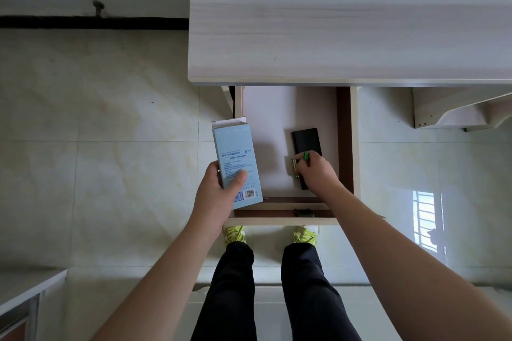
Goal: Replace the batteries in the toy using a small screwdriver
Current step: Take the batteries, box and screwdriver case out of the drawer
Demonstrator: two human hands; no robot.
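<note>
My left hand [221,188] grips a light blue screwdriver-set box [235,158] with its top flap open, held above the left edge of an open drawer [356,147]. Inside the drawer, my right hand [318,174] pinches small batteries [297,166], one with a green end and one gold-coloured, just above a flat black device [306,141] lying on the drawer's white floor. No toy is in view.
A pale wooden desk top [346,16] overhangs the drawer's back. The drawer's front rail [277,220] with a dark handle sits just above my feet. Tiled floor lies on both sides, and a counter corner [25,288] shows at the lower left.
</note>
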